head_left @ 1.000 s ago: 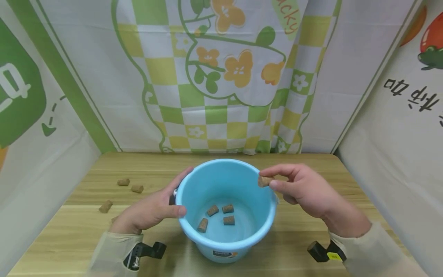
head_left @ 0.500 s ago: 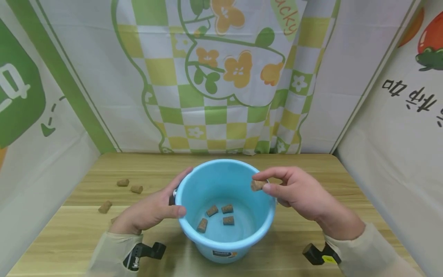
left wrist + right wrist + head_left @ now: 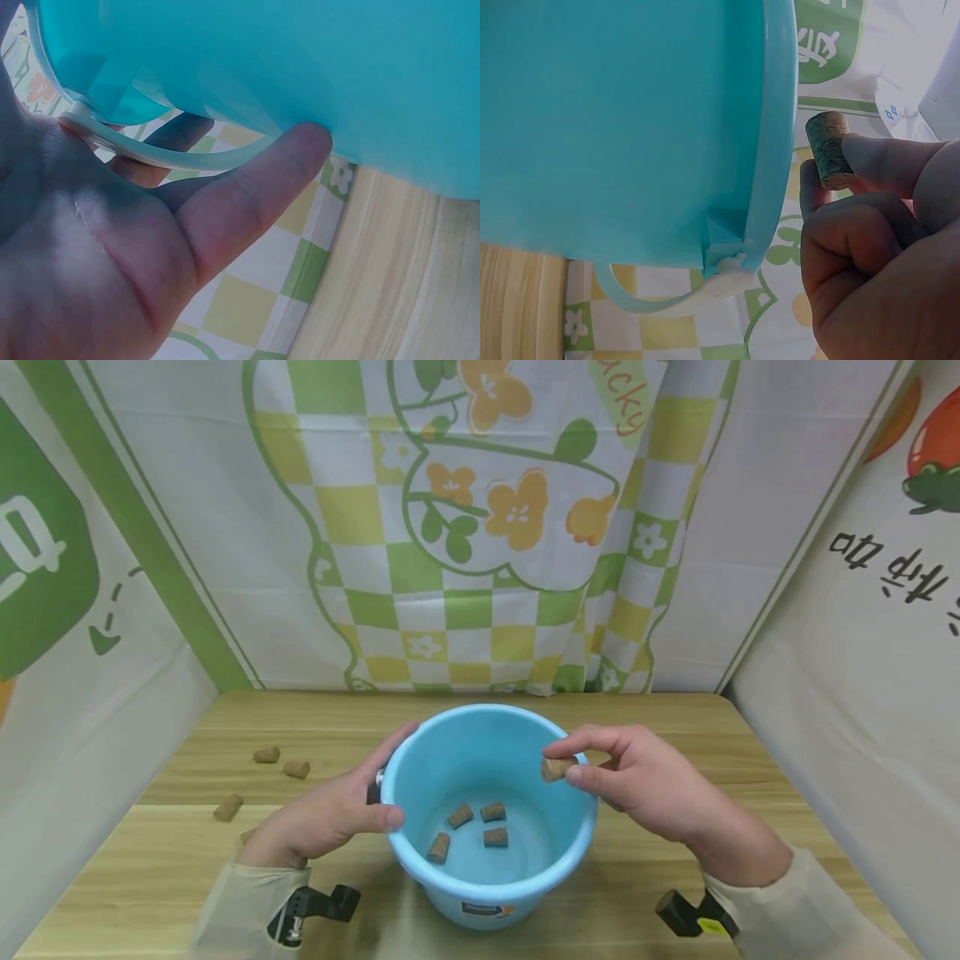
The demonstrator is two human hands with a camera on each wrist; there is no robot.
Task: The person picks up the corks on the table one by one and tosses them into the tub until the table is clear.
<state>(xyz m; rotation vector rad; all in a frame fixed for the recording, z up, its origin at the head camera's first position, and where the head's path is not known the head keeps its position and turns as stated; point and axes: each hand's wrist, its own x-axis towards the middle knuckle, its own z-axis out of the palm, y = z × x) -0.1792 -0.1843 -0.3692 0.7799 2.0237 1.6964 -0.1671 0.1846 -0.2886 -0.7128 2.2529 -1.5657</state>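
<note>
Approx. halfway: R hand [image 3: 648, 785] pinches cork [image 3: 555, 769] at blue bucket [image 3: 480, 752], L hand [image 3: 333, 814] grips rim [image 3: 487, 888]; 4 corks [image 3: 495, 837] in, approx. 4 others [image 3: 297, 769] left out.

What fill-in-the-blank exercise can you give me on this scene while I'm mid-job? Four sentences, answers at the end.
1. The right grip pinches a cork, while the left grip touches the ____.
2. Inside the bucket lie ____ corks.
3. In the head view, the loose corks visible on the table all lie to the ____ of the bucket.
4. Both the inside and the outside of the bucket are light ____.

Missing words: bucket; four; left; blue.
</note>
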